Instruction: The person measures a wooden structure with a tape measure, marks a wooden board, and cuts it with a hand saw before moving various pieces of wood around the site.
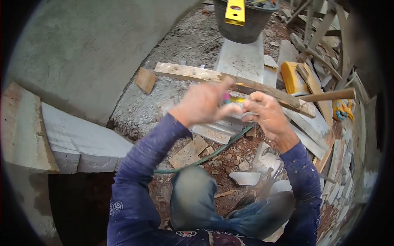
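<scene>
"Head view: risked what?"
"Perhaps dropping the yellow item (237,99), seen between left hand (205,102) and right hand (269,114), if pinched loosely."
"Gripped?"
"Could not tell for blur; saw bent fingers (256,98)."

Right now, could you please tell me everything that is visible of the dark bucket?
The bucket is dark grey to black, plastic-looking, round, and narrower toward its base. It stands roughly upright, apparently on the far end of a pale slab. The picture's top edge cuts it off. A yellow level juts over its near side; the other contents cannot be identified.
</scene>
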A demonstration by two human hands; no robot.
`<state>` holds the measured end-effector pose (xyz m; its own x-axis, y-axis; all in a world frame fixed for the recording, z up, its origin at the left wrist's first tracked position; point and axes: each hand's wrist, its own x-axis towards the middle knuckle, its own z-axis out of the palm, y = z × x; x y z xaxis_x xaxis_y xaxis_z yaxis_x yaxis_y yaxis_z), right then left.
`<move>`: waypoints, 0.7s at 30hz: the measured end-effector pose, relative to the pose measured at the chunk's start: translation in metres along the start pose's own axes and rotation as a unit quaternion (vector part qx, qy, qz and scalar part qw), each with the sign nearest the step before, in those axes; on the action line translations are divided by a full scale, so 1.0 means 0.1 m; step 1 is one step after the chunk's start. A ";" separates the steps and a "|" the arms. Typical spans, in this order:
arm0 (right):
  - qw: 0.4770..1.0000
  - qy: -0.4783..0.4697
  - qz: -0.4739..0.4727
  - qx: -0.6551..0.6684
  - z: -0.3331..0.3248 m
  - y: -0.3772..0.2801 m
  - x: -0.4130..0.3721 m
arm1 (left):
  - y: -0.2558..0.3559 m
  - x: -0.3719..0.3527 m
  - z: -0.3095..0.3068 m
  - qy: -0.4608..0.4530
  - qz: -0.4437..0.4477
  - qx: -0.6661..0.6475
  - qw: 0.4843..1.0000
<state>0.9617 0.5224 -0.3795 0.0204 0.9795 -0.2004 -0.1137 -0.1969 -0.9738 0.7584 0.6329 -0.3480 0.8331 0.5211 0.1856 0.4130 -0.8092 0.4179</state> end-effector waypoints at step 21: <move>0.860 0.475 0.015 0.185 -0.48 0.34 0.32 | -2.52 0.35 -1.16 -0.225 -0.337 0.045 0.913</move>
<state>1.0061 0.5450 -0.4246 0.7946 0.4628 -0.3930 -0.4333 -0.0212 -0.9010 0.6407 0.8865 -0.3438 0.4376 0.7613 -0.4784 0.8991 -0.3763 0.2237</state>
